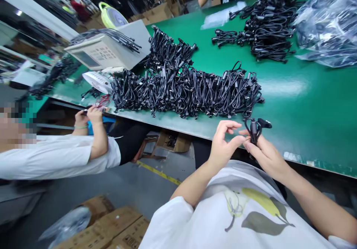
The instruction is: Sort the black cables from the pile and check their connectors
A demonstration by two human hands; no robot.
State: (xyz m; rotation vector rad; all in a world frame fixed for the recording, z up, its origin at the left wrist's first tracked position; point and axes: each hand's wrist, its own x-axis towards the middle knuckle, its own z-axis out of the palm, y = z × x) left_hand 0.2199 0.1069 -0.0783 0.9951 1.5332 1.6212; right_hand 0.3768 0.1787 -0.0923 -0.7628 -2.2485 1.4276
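A small looped bundle of black cable (pixel 253 130) is pinched in my right hand (pixel 266 154), just over the front edge of the table. A black plug end sticks out to the right of it. My left hand (pixel 225 143) is close beside the bundle, its thumb reaching to it and its curled fingers apart from the thumb. Something thin and reddish shows between the left thumb tip and the cable; what it is I cannot make out. Beyond my hands, a long row of bundled black cables (pixel 184 91) lies on the green table (pixel 306 104).
Another person's hands (pixel 90 115) work at the table on the left. Further back stand a beige instrument (pixel 103 51) with cables on top and a green fan (pixel 113 16). More cable bundles (pixel 270 29) and clear plastic bags (pixel 329 25) lie far right. Cardboard boxes (pixel 111 226) sit on the floor.
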